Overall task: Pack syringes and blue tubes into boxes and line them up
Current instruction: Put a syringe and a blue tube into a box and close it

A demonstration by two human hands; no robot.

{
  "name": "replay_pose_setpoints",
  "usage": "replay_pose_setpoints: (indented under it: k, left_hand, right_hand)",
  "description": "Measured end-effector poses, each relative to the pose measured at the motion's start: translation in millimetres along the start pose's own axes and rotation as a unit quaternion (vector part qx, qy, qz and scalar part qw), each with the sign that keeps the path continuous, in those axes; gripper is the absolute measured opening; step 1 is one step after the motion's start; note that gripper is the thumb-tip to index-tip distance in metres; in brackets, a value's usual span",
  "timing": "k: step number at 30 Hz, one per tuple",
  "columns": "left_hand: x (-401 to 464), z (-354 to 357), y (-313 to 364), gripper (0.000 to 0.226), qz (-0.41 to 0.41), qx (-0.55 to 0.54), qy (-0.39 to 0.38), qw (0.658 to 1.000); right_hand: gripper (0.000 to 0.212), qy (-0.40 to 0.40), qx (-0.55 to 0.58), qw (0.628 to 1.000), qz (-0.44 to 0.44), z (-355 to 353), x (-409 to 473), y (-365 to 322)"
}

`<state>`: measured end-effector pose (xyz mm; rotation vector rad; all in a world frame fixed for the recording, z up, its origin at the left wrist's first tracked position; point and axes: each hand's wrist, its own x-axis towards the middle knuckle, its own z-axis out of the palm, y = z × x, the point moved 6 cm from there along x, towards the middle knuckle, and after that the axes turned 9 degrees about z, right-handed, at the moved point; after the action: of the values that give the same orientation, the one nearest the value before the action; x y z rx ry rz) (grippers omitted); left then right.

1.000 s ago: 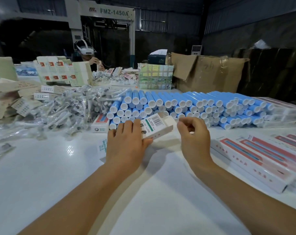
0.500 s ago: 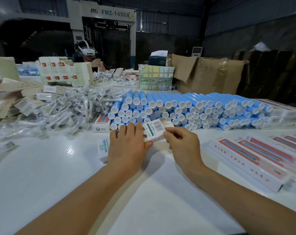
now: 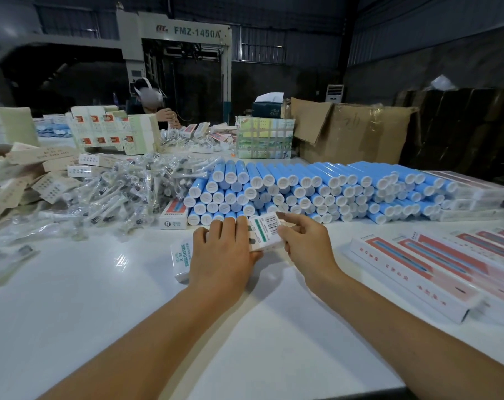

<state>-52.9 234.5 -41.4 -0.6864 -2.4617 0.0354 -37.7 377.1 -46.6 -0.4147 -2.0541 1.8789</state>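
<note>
now, left hand (image 3: 222,255): lies on the white box (image 3: 266,233), thumb hooked beneath it.
right hand (image 3: 305,243): fingers pinch the box's right end.
box: low over the table (image 3: 72,313), before the blue tubes (image 3: 317,189).

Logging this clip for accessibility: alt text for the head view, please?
Left hand and right hand hold a small barcoded box over a white table, before stacked blue tubes and bagged syringes.
</note>
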Motion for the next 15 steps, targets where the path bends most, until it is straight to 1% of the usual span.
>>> replay_pose_setpoints:
  k: [1, 2, 4, 8, 10, 11, 13, 14, 15]
  left_hand:
    - [0, 0, 1, 0.067, -0.002, 0.001, 0.001, 1.000]
    - [0, 0, 2, 0.067, -0.002, 0.002, 0.003, 1.000]
    - [0, -1, 4, 0.067, 0.002, 0.006, 0.005, 1.000]
    - [1, 1, 5, 0.066, 0.010, 0.009, 0.003, 1.000]
    - [2, 1, 4, 0.065, 0.007, 0.000, 0.003, 1.000]
    - [3, 1, 2, 0.065, 0.003, -0.007, 0.004, 1.000]
    - [4, 0, -3, 0.063, -0.014, -0.021, 0.012, 1.000]
    - [4, -1, -6, 0.063, -0.022, -0.029, 0.017, 0.999]
    - [3, -1, -7, 0.063, -0.027, -0.034, 0.022, 0.999]
  right_hand:
    - [0.018, 0.003, 0.001, 1.000, 0.000, 0, -1, 0]
    - [0.017, 0.005, -0.004, 1.000, -0.001, 0, -1, 1]
    - [0.024, 0.004, -0.029, 1.000, -0.004, 2, -1, 2]
    - [0.023, 0.011, -0.079, 0.997, -0.011, 5, 1, 2]
    - [0.024, 0.008, -0.119, 0.992, -0.036, 4, 2, -1]
    - [0.023, 0.019, -0.143, 0.988, -0.061, 2, 3, -4]
    - [0.017, 0.087, -0.139, 0.981, -0.104, -12, 5, -12]
    - [0.030, 0.127, -0.114, 0.981, -0.095, -19, 6, -12]
    - [0.043, 0.147, -0.057, 0.986, -0.050, -26, 9, -7]
